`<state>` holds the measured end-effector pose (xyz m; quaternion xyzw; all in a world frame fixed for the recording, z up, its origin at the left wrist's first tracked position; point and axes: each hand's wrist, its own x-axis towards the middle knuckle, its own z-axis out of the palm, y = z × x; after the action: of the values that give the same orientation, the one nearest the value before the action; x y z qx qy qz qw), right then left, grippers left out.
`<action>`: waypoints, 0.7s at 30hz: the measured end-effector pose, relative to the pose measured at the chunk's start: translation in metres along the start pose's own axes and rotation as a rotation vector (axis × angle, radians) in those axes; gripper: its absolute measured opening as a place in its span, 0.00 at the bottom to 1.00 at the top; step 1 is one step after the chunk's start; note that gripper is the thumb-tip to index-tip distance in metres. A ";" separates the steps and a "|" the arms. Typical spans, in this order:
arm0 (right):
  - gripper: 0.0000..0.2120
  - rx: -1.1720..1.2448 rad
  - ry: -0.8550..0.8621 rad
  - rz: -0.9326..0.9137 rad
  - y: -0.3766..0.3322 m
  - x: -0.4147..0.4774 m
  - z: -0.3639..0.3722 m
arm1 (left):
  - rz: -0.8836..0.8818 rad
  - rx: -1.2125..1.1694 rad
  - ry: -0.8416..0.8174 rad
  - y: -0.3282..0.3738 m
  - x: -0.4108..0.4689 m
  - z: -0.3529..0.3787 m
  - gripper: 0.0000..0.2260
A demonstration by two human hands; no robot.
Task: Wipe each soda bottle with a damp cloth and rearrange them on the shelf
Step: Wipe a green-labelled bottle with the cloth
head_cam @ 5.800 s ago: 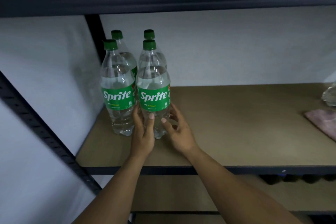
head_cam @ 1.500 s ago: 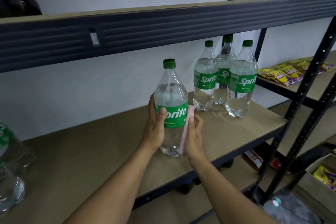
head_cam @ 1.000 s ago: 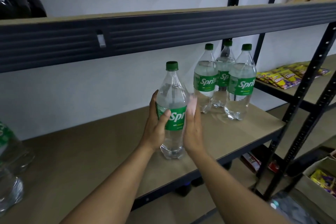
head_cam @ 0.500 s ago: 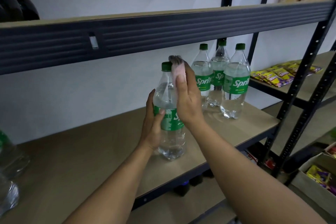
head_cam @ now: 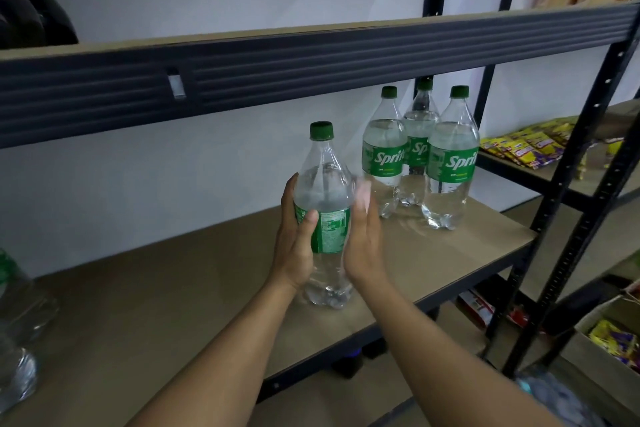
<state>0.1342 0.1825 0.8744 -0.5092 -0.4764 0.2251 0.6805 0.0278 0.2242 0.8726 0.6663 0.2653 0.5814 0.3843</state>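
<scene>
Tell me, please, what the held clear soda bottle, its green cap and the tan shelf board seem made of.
Clear soda bottle: glossy transparent plastic, see-through with highlights. Green cap: opaque plastic, apparently matte. Tan shelf board: probably fibreboard or particleboard, matte, no visible grain.

Now lower, right hand (head_cam: pixel 363 246) and cloth (head_cam: pixel 363 195) from cap (head_cam: pixel 321 130) to bottle (head_cam: pixel 323 184) side; label (head_cam: pixel 333 229) back-side forward.

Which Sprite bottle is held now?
The lone Sprite bottle left of the three grouped bottles: the left hand grips its label while the right hand presses a pink cloth against it.
</scene>
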 end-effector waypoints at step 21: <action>0.21 0.022 -0.002 0.022 0.013 -0.005 -0.001 | -0.074 0.056 0.038 -0.004 -0.001 0.003 0.37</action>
<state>0.1353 0.1826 0.8602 -0.5066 -0.4690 0.2383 0.6831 0.0309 0.2248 0.8685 0.6552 0.3132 0.5718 0.3818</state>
